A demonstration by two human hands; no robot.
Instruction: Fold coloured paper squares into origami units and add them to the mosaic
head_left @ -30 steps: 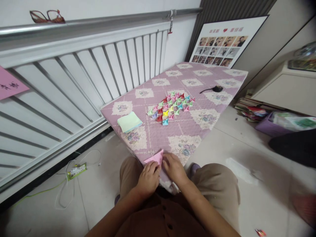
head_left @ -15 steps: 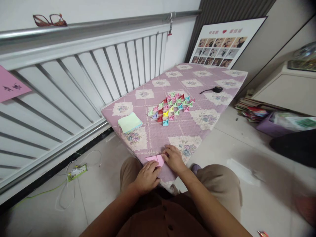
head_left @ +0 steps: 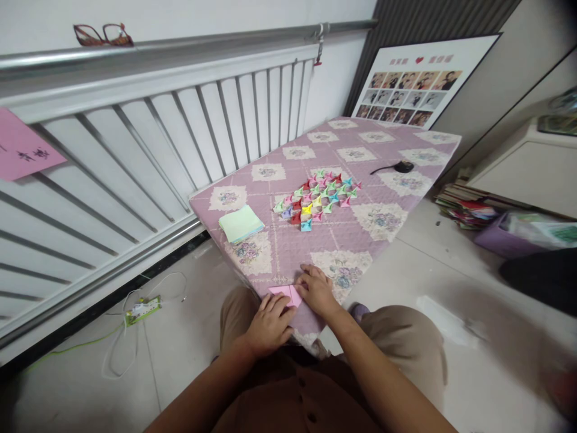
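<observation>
A folded piece of pink origami paper (head_left: 292,294) lies at the table's near corner, a crease showing across its middle. My left hand (head_left: 273,322) rests on its lower left part, palm down, fingers stretched out and lying flat over the edge. At its right end, the bent fingers of my right hand (head_left: 316,291) pinch the paper; the fingertips partly hide it. Beyond my hands stand several small folded paper pieces (head_left: 306,210) in many colours, arranged in slanting rows. To their left is a stack of light green square paper sheets (head_left: 242,224).
A purple floral cloth (head_left: 288,252) covers the table, whose left side runs along a white radiator (head_left: 180,126). A black object with a thin tail (head_left: 402,166) lies at the far right. Glasses (head_left: 103,36) rest on the pipe. A power strip (head_left: 143,309) lies on the floor.
The pink paper's right part looks flatter and more level, with its fold line clearer. Both hands stay on it almost in place; the view has shifted slightly.
</observation>
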